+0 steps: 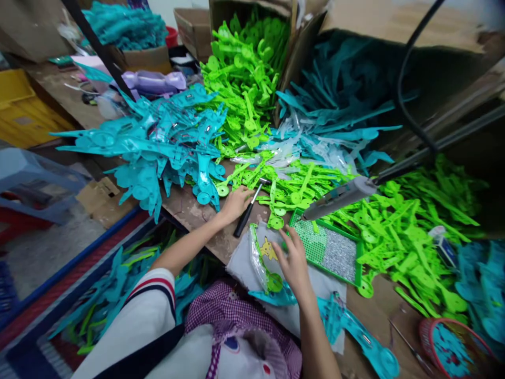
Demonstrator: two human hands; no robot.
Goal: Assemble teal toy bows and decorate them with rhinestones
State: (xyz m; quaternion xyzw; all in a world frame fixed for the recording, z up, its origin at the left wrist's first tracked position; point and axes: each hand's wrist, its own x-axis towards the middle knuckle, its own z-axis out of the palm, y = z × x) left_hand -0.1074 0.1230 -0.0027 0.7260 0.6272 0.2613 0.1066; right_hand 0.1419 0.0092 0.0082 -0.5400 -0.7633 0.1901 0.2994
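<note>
My L hand [235, 204] by worktop's [381, 299] near edge, fingers loosely curled beside hammer [244, 218]; can't tell if they've hold of anything. My R hand [294, 260] open, fingers spread, nothing visibly held, over cloth [240, 258] at same edge, next to clear-and-green part [258, 260] on it. Green tray [359, 258] w/ small metal bits [339, 255] just beyond, R side.

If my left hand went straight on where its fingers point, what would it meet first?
Most likely the hammer, just ahead of the left hand; depth is unclear, so they may already touch.
</note>
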